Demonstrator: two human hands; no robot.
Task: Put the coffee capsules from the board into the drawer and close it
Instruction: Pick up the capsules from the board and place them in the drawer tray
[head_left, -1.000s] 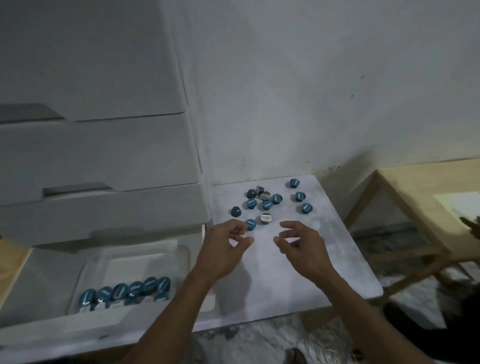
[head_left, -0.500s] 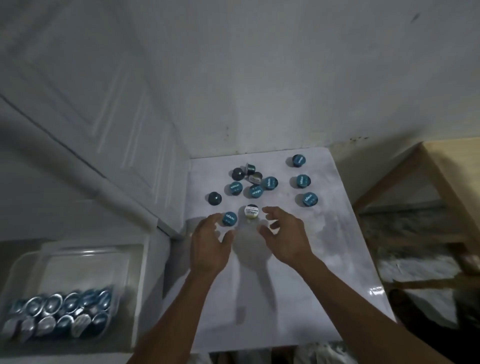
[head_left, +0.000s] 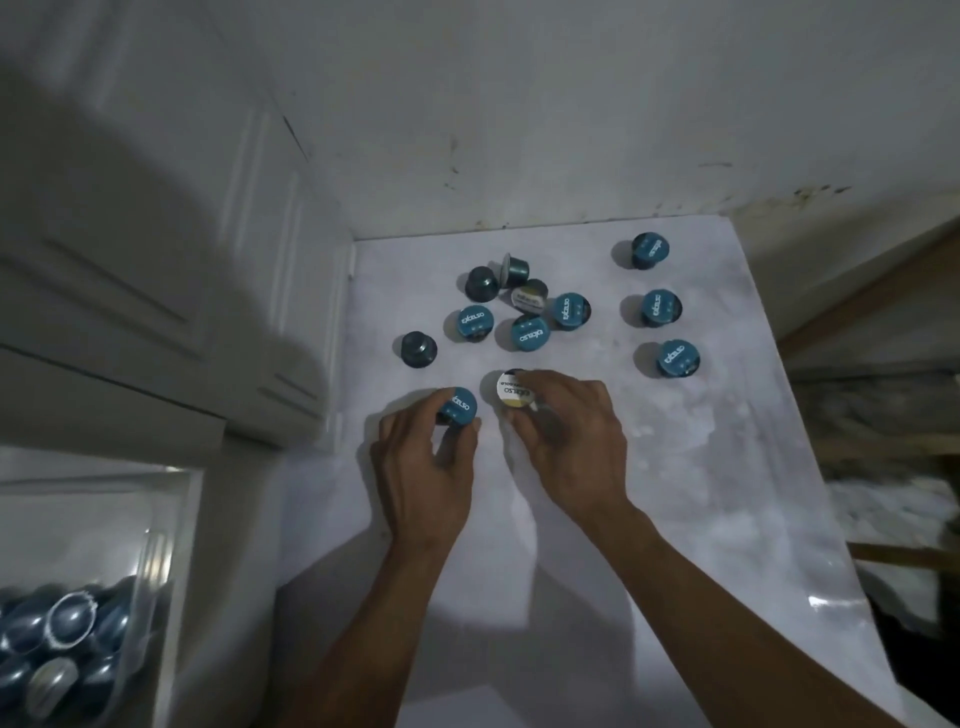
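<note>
My left hand (head_left: 426, 462) rests on the white board (head_left: 701, 467) with its fingers curled round a teal-lidded capsule (head_left: 458, 406), the thumb on the near right side and the fingers on the left — a pinch on its sides. My right hand (head_left: 571, 447) does the same with the white-and-gold-lidded capsule (head_left: 511, 397) just beside it: fingers over the far edge, thumb at the near edge. Both capsules look to sit on the board, lids up; whether either is lifted off it I cannot tell.

Farther from me lies the rest of the lot. A dark capsule (head_left: 418, 348) stands alone, lid down, near the board's left edge. Beyond it is a tight cluster: three teal lids (head_left: 475, 322) facing up, one more dark capsule standing lid down (head_left: 481, 283), one on its side (head_left: 516, 270), and a pale-lidded capsule (head_left: 529, 297) tilted among them. Off to the right, well apart from the cluster, three more teal capsules (head_left: 661, 307) stand in a loose line running away from me.

The open drawer (head_left: 104, 483) is low on my left, beside the board, under the white cabinet front (head_left: 156, 260). In it sits a clear plastic tray (head_left: 150, 582) — a heap of shiny blue capsules (head_left: 67, 623) fills its near end. The wall (head_left: 519, 104) behind the board is white and scuffed.
</note>
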